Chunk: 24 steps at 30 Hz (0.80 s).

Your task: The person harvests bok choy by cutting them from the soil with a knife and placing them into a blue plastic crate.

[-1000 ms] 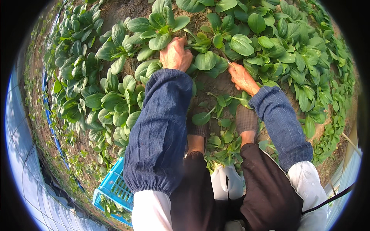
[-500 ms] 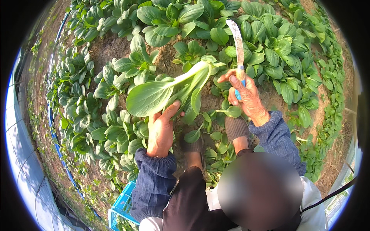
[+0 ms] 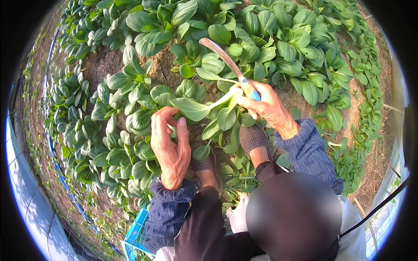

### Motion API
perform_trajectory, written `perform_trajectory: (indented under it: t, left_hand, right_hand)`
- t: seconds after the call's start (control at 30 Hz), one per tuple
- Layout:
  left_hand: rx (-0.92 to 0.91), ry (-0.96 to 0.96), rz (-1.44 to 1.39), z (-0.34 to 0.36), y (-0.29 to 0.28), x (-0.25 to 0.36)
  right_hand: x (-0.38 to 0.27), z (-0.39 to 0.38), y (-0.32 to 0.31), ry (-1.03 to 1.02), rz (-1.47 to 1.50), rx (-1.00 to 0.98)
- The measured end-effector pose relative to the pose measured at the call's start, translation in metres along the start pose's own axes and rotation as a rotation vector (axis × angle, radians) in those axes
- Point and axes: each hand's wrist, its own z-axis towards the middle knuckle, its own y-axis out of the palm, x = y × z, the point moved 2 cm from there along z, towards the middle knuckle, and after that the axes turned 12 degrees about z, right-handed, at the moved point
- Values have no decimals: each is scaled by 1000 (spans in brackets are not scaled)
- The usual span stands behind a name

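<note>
My right hand (image 3: 269,108) grips a small sickle (image 3: 224,56) by its wooden handle with blue wrapping; the curved, stained blade points up and left. The same hand's thumb and fingers pinch pale stalks of bok choy (image 3: 222,101), whose green leaves spread left and downward. To the left, my left hand (image 3: 170,145) is open, fingers bent and apart, with nothing seen in it. Its fingertips are near the tip of a broad bok choy leaf (image 3: 190,108); whether they touch is unclear.
Rows of growing bok choy (image 3: 300,39) surround me on bare soil. Loose leaves (image 3: 230,174) lie around my shoes (image 3: 254,141). A blue crate (image 3: 136,232) stands at lower left. A blue hose (image 3: 65,182) runs along the left, beside plastic sheeting (image 3: 26,187).
My left hand has let go of the bok choy and drawn slightly left and down. My right hand has moved left, now pinching the stalks, and the sickle has tilted left.
</note>
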Motion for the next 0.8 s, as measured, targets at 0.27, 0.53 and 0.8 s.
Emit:
perform_trajectory:
  t: [0.27,0.53,0.8]
  left_hand:
    - [-611,20,-448,10,38,2]
    - [-884,-374,-714,-5,47,2]
    - [-734,-264,-623,-11,53,-3]
  right_hand:
    - [7,-7,22,45,225,-163]
    - [28,7,3,34,337,36]
    - [28,-3,17,-11,28,-64]
